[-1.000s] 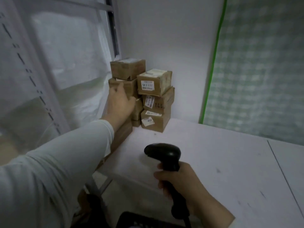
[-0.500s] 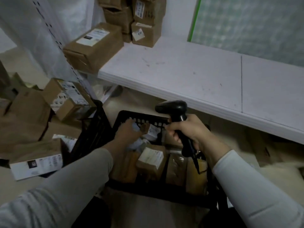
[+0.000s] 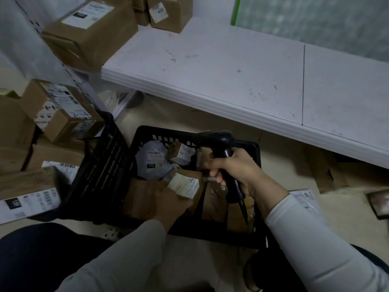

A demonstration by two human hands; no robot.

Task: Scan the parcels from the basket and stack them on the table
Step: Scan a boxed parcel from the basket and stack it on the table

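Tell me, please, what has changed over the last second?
The left hand left the stack on the table, dropped into the basket and now grips a small box. The right hand lowered the scanner over the basket, still gripping it.

Left hand (image 3: 171, 200) reaches down gripping a small parcel (image 3: 185, 186); right hand (image 3: 237, 171) grips the scanner (image 3: 220, 140) handle.

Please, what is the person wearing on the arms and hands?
Both arms wear long, plain, pale grey sleeves, the left sleeve and the right sleeve, ending at the wrists. The left hand and the right hand are bare: no gloves, watch or rings visible.
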